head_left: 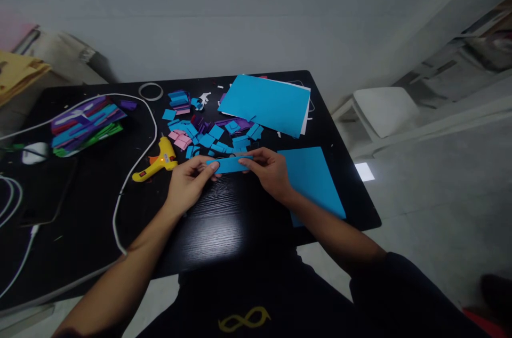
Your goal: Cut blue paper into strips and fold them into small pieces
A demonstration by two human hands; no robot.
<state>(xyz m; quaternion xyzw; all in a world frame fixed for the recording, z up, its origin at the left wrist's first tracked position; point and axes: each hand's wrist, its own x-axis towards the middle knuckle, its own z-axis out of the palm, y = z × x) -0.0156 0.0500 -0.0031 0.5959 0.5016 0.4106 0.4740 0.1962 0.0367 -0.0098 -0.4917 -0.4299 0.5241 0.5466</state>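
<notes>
Between my two hands is a narrow blue paper strip (229, 165), stretched level above the black table. My left hand (192, 178) pinches its left end, thumb on top. At the right end, my right hand (269, 170) grips it between thumb and fingers. Just beyond the strip lies a heap of small folded blue paper pieces (207, 140), mixed with pink pieces (181, 139) and purple ones. A yellow glue gun (159, 161) rests left of my left hand. Partly under my right forearm is a blue paper sheet (312, 180).
A larger stack of blue and white sheets (268, 103) lies at the back right. Bundled coloured strips (86, 126) sit at the left. A white cable (138, 159) curves across the black table (224, 236). A white stool (386, 111) stands to the right.
</notes>
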